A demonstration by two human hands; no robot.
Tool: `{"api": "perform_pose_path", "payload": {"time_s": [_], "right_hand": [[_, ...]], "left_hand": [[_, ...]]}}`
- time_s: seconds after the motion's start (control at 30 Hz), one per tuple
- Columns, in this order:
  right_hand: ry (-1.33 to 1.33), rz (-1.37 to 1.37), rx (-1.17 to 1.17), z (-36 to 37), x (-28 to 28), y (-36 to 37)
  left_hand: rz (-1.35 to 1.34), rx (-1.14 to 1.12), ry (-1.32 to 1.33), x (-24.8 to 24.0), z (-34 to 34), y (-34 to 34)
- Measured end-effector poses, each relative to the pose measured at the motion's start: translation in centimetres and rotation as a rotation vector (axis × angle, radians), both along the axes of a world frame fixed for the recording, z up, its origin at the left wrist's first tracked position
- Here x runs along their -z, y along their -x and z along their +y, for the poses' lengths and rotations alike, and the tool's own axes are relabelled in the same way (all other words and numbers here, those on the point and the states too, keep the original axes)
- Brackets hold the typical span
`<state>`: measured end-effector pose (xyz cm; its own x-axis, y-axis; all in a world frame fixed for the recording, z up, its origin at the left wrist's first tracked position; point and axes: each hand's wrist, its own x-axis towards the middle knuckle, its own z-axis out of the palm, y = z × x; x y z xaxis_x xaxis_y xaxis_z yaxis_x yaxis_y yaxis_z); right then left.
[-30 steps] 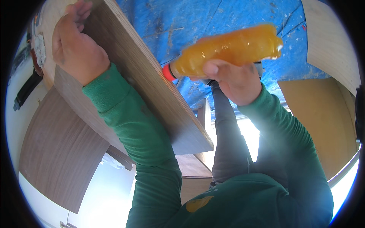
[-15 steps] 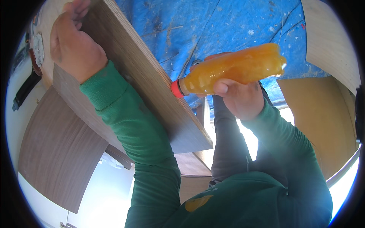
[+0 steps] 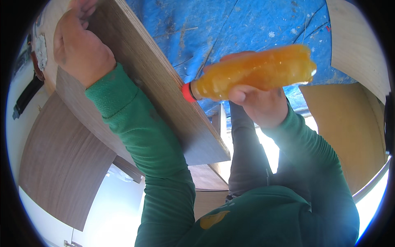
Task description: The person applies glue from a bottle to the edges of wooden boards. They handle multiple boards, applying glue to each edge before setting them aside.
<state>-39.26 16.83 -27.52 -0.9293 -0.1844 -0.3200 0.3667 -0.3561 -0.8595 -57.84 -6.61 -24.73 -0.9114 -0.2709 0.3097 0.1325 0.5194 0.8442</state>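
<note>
My right hand is wrapped round a clear plastic bottle filled with orange-yellow liquid. The bottle lies nearly level, its red cap pointing left against or just over the edge of a brown wood-grain board. I cannot tell whether the cap touches that edge. At the upper left, my left hand is by the board's far part, with no object visible in it. Its fingers are loosely bent and partly cut off by the view's rim, but look apart.
A stained blue tarp covers the floor ahead. Wood-grain panels stand at the left, near a black-handled tool. At the right are a tan sheet and a pale panel. My legs are below the bottle.
The bottle has shifted slightly in my right hand's grip, its cap a little up and left, its base slightly up and right. My left hand has barely moved.
</note>
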Motion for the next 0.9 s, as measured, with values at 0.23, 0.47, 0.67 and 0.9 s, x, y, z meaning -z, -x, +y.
{"api": "perform_pose_path", "payload": {"time_s": [0.23,0.47,0.67,0.9], "right_hand": [[0.14,-0.155,-0.208,3.7,0.5,-8.7],[-0.058,-0.089,-0.165,4.9,1.4,-4.2],[0.415,-0.218,0.173,0.6,2.1,6.2],[0.482,-0.246,0.078,-1.0,3.3,9.1]], "left_hand": [[-0.006,-0.012,0.011,-0.2,0.0,-0.1],[0.01,-0.012,-0.038,-0.4,0.5,-0.2],[0.014,-0.035,-0.095,-0.3,0.2,-0.4],[0.013,-0.021,-0.132,-0.6,0.5,-0.3]]}}
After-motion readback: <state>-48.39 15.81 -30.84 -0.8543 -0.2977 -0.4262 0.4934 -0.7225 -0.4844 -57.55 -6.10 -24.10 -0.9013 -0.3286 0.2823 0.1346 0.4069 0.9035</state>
